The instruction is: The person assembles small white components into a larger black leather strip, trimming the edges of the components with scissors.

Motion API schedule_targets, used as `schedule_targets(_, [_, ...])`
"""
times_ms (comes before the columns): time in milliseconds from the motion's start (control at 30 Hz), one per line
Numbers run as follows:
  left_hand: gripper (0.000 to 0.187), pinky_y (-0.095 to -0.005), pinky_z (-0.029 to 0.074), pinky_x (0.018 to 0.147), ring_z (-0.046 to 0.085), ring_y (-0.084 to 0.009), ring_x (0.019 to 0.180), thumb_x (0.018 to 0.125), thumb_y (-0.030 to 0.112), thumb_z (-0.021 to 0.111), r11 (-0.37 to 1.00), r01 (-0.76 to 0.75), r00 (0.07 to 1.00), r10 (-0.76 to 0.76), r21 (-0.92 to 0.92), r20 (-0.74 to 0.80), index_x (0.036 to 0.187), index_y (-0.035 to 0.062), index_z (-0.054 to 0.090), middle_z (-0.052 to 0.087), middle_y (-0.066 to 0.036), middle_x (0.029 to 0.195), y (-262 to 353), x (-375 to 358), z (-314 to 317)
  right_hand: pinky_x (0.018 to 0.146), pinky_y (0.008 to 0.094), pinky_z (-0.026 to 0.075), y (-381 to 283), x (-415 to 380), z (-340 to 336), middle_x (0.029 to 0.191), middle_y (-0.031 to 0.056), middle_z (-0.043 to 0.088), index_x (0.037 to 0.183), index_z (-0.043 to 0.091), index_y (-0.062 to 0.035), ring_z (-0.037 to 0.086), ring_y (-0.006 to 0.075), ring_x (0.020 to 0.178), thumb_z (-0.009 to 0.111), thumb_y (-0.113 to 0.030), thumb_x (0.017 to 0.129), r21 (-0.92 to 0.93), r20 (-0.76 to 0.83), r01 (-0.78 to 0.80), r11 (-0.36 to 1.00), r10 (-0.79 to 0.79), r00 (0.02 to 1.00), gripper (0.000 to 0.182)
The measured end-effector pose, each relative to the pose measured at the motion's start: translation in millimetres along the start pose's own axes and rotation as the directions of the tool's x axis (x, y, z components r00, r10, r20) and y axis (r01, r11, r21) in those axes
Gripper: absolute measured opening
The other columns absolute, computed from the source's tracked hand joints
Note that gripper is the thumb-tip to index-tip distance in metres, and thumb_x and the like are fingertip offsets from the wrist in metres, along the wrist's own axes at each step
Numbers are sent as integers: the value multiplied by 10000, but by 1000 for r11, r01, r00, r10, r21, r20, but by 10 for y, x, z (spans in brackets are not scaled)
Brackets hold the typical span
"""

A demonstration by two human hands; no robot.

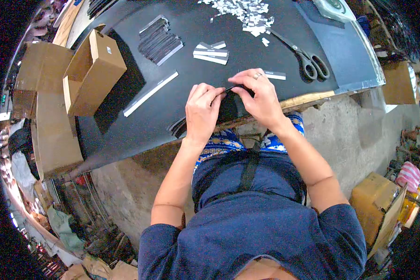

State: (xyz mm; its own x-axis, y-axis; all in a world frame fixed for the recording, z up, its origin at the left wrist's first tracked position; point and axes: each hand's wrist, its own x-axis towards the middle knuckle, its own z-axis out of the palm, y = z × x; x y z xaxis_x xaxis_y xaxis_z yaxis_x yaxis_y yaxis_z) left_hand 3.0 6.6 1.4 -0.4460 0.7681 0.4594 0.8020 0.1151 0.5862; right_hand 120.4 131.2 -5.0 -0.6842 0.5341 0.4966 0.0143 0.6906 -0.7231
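Observation:
Close to the table's front edge, my left hand and my right hand meet with fingertips pinched on a thin dark strip. Most of it is hidden by the fingers. Just beyond the right hand lies a white-and-dark printed label strip. Several similar label strips are fanned out past the hands. Left of them sits a stack of dark strips with pale edges. A long white strip lies to the left, and more black strips rest beside my left wrist.
Large black-handled scissors lie on the right of the black table. White clippings are heaped at the far side. An open cardboard box stands at left; another carton is on the floor at right.

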Motion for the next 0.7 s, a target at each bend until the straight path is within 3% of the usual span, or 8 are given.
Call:
schedule_targets(67, [134, -368, 465, 701, 559, -270, 779, 756, 28, 686, 1000, -6, 1000, 6, 6, 14, 888, 8, 693, 586, -96, 785, -15, 0, -2, 779, 373, 466, 65, 25, 15, 857, 105, 629, 844, 666, -26, 565, 292, 881, 656, 5, 735, -23, 33, 92, 996, -91, 995, 114])
schedule_targets(300, [226, -313, 481, 656, 595, -215, 741, 717, 45, 747, 997, -64, 998, 64, 37, -9, 942, 64, 737, 639, -78, 791, -116, -40, -123, 733, 349, 469, 140, 85, -159, 800, 84, 624, 829, 682, -31, 573, 262, 817, 673, 40, 731, -79, 94, 122, 989, -114, 989, 121])
schedule_targets(700, [233, -314, 488, 691, 600, -222, 773, 723, 8, 725, 983, -180, 984, 179, -41, -26, 951, 60, 726, 644, -78, 817, -78, 36, 89, 753, 357, 478, 261, -38, -395, 811, 83, 620, 817, 668, -47, 578, 272, 845, 666, 25, 721, -109, -5, 113, 988, -115, 993, 120])
